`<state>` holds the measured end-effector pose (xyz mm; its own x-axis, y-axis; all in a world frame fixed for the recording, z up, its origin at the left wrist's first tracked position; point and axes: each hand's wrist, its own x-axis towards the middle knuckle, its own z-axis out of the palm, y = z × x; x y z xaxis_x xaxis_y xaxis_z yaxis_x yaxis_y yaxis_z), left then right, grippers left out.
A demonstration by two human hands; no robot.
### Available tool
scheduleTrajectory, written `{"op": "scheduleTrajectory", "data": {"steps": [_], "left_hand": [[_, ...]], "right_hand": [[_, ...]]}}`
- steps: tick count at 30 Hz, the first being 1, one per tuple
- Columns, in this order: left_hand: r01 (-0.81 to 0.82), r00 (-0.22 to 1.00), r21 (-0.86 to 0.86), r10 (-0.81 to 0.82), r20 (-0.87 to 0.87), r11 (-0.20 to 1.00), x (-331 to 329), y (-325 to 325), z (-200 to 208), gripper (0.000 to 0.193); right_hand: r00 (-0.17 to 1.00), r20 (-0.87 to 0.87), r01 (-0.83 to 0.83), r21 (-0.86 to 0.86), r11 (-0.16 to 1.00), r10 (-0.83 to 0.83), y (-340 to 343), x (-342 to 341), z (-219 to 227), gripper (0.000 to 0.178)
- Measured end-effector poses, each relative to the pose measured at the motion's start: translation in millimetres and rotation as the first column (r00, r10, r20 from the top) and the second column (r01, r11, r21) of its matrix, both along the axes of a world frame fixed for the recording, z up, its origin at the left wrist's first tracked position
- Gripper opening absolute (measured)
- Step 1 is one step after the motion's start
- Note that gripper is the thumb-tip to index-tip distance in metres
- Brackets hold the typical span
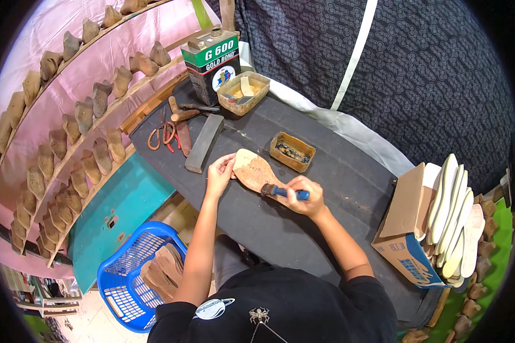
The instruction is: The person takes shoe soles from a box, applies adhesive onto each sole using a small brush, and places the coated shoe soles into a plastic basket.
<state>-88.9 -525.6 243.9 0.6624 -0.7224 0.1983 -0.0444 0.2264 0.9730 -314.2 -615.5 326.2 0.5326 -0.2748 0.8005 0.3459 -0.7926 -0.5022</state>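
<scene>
A shoe insole [254, 172] lies slanted in front of me, pale at its left tip and brownish and wet-looking over the rest. My left hand [221, 175] pinches its left edge. My right hand [306, 196] is wrapped round a blue-handled brush [299, 195], whose dark bristles touch the insole's narrower part. Just beyond the insole stands a small tan tub [298, 167] with dark, glue-like residue inside.
On the black table [337, 228] lie a grey block [205, 143], a hammer [182, 114] and scissors [154, 138]. Behind are a metal can [203, 83] and a plastic tub [243, 107]. A cardboard box [403, 208] of insoles stands right; a blue basket [120, 268] sits lower left.
</scene>
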Motion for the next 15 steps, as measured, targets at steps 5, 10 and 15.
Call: {"op": "scheduleTrajectory", "data": {"steps": [5, 10, 15], "left_hand": [[-0.010, 1.000, -0.022, 0.010, -0.010, 1.000, 2, 3, -4, 0.025], [-0.010, 1.000, -0.006, 0.010, 0.009, 1.000, 3, 0, -3, 0.025], [-0.002, 1.000, -0.002, 0.002, -0.015, 1.000, -1, -1, 2, 0.025]], "right_hand": [[1.000, -0.015, 0.013, -0.077, 0.997, -0.014, -1, -26, -10, 0.013], [0.986, -0.045, 0.157, -0.086, 0.984, -0.161, -10, -50, 4, 0.016], [0.985, 0.093, 0.127, 0.154, 0.980, -0.142, -8, -28, 0, 0.012]]}}
